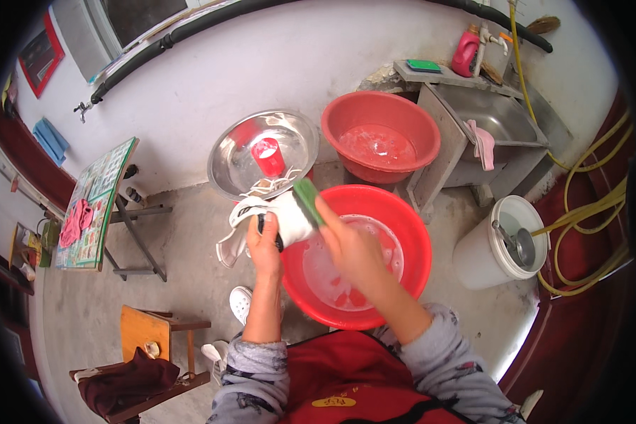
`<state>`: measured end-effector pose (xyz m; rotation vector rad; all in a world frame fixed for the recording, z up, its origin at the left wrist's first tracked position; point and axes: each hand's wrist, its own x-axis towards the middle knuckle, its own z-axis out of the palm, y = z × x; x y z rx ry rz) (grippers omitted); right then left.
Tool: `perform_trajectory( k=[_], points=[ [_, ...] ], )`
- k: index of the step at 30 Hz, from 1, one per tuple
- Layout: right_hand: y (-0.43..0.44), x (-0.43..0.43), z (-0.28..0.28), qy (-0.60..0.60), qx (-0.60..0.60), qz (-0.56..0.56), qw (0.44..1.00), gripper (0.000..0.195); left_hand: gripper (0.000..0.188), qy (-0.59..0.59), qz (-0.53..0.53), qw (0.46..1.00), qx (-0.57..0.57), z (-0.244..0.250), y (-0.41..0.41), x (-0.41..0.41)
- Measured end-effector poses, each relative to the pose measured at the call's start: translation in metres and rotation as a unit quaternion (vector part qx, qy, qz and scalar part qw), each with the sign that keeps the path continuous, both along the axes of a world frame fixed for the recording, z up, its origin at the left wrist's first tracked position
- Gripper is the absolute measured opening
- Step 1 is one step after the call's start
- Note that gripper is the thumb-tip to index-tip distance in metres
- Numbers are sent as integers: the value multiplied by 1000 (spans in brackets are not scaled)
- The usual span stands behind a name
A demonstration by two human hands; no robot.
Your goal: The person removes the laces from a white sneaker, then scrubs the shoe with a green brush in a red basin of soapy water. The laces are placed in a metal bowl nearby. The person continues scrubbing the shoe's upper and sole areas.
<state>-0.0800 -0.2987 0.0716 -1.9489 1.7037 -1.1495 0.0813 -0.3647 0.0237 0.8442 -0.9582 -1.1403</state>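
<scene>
My left hand (265, 244) grips a white shoe (291, 217) by its middle, with the tongue and upper hanging toward the left. In my right hand (352, 254) is a green scrubbing brush (307, 199), slightly blurred, its bristle side against the end of the shoe. Below and to the right of the shoe stands a red plastic basin (421, 259) holding cloudy, foamy water (323, 270). Behind the shoe, a steel basin (220, 153) contains a red cup (271, 164) with white stuff inside and some white shoelaces (275, 183).
A second red basin (342, 111) with water stands by a steel sink (487, 111) with a pink cloth (482, 143) over its edge. At right are a white bucket (477, 259) with a ladle and a yellow hose (567, 222). A folding table (98, 212) and wooden chair (143, 331) stand left.
</scene>
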Motion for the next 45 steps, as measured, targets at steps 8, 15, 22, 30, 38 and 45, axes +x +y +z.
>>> perform_trajectory(
  k=[8, 15, 22, 30, 38, 45],
  points=[
    [-6, 2, 5, -18, 4, -13, 1000, 51, 29, 46, -20, 998, 48, -4, 0, -4],
    [28, 4, -25, -92, -28, -3, 995, 54, 31, 96, 25, 994, 40, 6, 0, 5],
    [49, -4, -5, -131, -196, 17, 972, 55, 32, 200, 35, 979, 4, 57, 18, 13],
    [28, -15, 55, -49, -222, -41, 973, 62, 42, 282, -89, 952, 76, 80, 34, -38],
    [70, -59, 43, -48, -198, -72, 976, 59, 46, 303, -87, 939, 137, 87, 49, -94],
    [81, -74, 20, 4, -252, -99, 963, 61, 48, 374, -129, 906, 152, 135, 53, -107]
  ],
)
